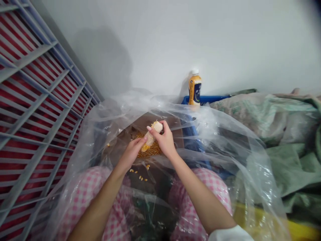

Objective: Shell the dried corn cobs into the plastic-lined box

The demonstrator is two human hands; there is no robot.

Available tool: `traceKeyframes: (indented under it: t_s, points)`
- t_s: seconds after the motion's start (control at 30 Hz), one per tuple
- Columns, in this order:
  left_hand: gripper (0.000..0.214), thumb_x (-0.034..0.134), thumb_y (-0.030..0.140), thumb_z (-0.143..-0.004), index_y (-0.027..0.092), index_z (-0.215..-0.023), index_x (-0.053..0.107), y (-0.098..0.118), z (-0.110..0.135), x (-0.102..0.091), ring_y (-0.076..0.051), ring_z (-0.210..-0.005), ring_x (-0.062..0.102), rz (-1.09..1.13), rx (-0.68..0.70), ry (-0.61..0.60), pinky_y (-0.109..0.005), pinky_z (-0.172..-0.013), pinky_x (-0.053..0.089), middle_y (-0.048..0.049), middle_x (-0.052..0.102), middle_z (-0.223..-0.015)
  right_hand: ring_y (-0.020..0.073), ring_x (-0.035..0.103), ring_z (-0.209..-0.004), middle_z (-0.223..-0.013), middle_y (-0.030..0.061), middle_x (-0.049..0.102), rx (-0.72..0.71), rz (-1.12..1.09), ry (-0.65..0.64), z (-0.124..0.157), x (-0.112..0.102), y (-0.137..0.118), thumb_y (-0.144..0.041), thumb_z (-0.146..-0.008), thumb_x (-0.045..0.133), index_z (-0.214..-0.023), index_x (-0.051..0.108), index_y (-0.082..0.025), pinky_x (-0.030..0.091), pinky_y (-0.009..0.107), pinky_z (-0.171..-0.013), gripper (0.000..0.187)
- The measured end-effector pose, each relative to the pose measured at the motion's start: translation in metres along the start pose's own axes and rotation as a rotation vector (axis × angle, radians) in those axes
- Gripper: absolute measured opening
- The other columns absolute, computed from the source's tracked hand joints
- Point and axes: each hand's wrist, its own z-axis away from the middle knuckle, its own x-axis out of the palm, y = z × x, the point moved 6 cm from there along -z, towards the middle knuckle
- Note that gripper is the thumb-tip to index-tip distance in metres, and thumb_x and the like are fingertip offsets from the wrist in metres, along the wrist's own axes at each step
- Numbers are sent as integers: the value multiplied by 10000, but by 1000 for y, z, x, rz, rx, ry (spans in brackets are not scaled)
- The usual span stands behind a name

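Between both hands is a corn cob (151, 138), mostly pale and bare, with some yellow kernels left at its lower end and a few at the top. My left hand (134, 149) grips the lower end with the thumb along it. My right hand (165, 139) wraps round the upper end, its thumb lying across the cob. Beneath the hands, a pile of loose corn kernels (150, 152) lies inside a clear plastic sheet (220, 134). Several stray kernels (141, 178) are scattered on the plastic nearer to me.
A grey plastic crate (47, 90) with red behind its slats stands at the left. A drink bottle (195, 88) stands near a blue bin's rim (215, 99) by the white wall. Green and whitish sacks (283, 160) lie at the right. My knees (90, 187) press under the plastic.
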Motion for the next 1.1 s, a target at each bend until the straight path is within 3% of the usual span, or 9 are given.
traceKeyframes:
  t_s: [0.13,0.27,0.47,0.7,0.8,0.9,0.97,1.1]
  points:
    - [534,482,581,-751,141,-997,657,-1,-1,2,-238,-892,610,41,13,-64,-328,-815,445,-82,695,-904,90,413,-592,-671,-49,486,25,84,84,0,-5,6,-503,-636,631,-810,460,-198,357,209,-578,391]
    - [446,610,500,-687,141,-945,669,9,1,-1,-236,-967,574,-92,134,-55,-311,-876,401,-88,667,-995,111,459,-640,-720,-30,509,112,43,219,-5,-15,20,-539,-630,619,-902,460,-202,378,224,-616,462]
    - [389,629,433,-657,124,-889,673,9,1,-2,-209,-868,575,-41,98,-40,-287,-796,405,-82,668,-909,106,428,-601,-656,-23,478,106,-31,55,-9,-8,17,-559,-693,525,-763,521,-177,368,223,-586,388]
    - [463,526,562,-703,120,-745,660,-2,0,0,-196,-734,562,-190,47,55,-273,-686,400,-46,647,-708,95,362,-575,-594,-49,429,90,110,138,-4,-11,17,-563,-670,554,-672,478,-181,311,211,-558,389]
    - [469,522,558,-716,128,-835,664,2,1,4,-207,-822,574,-126,60,-55,-284,-754,412,-57,665,-804,95,360,-562,-586,-51,434,93,142,141,-7,-14,20,-576,-669,544,-658,475,-183,309,215,-559,399]
    - [441,633,464,-653,133,-943,644,9,4,6,-210,-913,569,-76,90,-138,-280,-801,416,-73,647,-964,100,372,-563,-580,-46,438,115,130,169,-10,-18,21,-581,-675,529,-657,481,-182,305,218,-554,402]
    - [427,662,416,-624,122,-932,639,13,4,4,-207,-917,565,-119,145,-66,-278,-799,417,-86,623,-1004,99,369,-559,-574,-48,430,119,135,180,-10,-19,20,-585,-681,520,-656,478,-183,297,217,-542,405]
    - [399,616,438,-638,103,-852,644,7,0,1,-201,-842,567,-182,172,88,-279,-757,410,-77,636,-889,93,363,-554,-575,-55,430,79,175,196,-4,-16,12,-577,-693,522,-656,476,-183,300,211,-550,398]
